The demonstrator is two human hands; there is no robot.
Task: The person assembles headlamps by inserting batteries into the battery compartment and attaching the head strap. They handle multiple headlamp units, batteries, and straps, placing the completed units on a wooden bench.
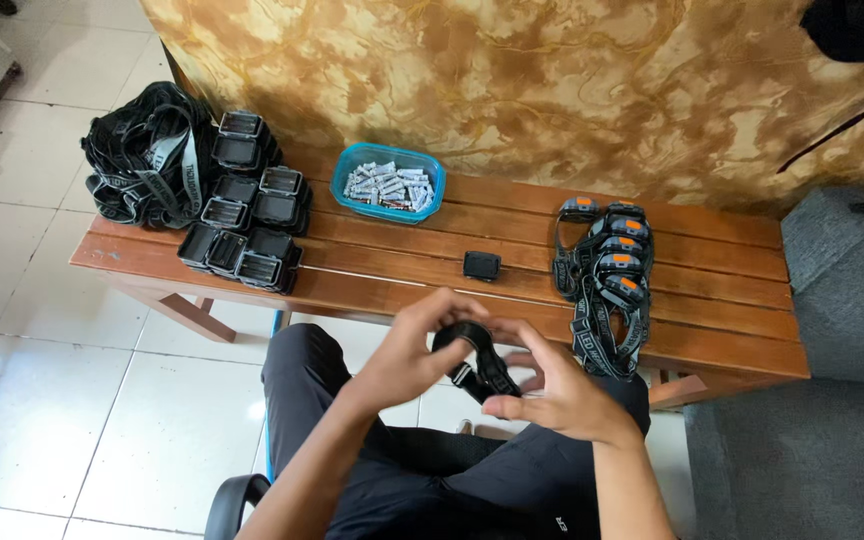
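- Headlamp strap (474,362), a black loop with a buckle, sits between both hands above my lap, just short of the near edge of the counter (712,335).
- My left hand (407,350) has its grip pinching the top of the loop at about 10 o'clock from the strap; thumb and fingers are closed on the webbing.
- My right hand (560,395) cups the strap from 4 o'clock, fingers half curled and touching the lower run; I cannot tell whether that grip is fully pressed on it.
- To handle this well, I judge the loop should stay flat and untwisted, the left pinch steady while the right fingers work the buckle, both kept low over the lap so nothing drops to the tiled floor (72,400).
- At 12 o'clock from the hands, a small black lamp body (481,265) lies alone on the counter.
- At 11 o'clock, a blue oval tray (352,165) holds small silver batteries (390,187); their labels are too small to tell.
- At 10 o'clock, open black housings (247,225) are grouped beside a heap of black and grey straps (142,165) with pale lettering.
- At 2 o'clock, finished headlamps (610,270) with orange buttons lie stacked in a row.
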